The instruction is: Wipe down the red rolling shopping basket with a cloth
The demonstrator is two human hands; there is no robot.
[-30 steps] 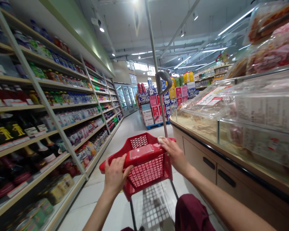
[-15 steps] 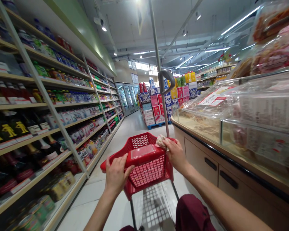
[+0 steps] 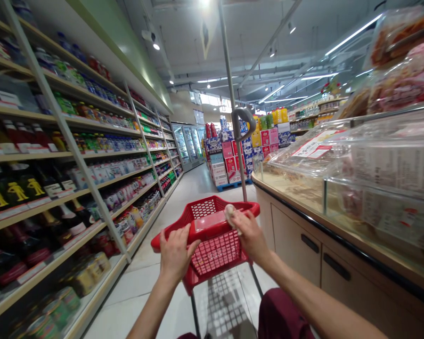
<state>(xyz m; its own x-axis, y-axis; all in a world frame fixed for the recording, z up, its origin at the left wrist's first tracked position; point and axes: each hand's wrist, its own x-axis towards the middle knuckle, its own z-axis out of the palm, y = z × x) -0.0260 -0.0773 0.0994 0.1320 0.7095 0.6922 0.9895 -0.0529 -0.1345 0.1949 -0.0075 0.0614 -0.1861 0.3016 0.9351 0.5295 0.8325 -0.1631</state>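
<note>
Left hand (image 3: pixel 175 256) lies over the left part of a red handle (image 3: pixel 212 225), thumb spread; whether it grips, I cannot tell. Right hand (image 3: pixel 252 238) clasps a pale cloth (image 3: pixel 229 213) against the handle's right part. Near, the shopping cart (image 3: pixel 215 256) stands beside a black-edged counter (image 3: pixel 293 235) on its right; open tiled floor (image 3: pixel 195 181) lies left, running far between shelves (image 3: pixel 118 214) and stacked cartons (image 3: pixel 230 165) toward glass-doored coolers (image 3: pixel 187 141).
</note>
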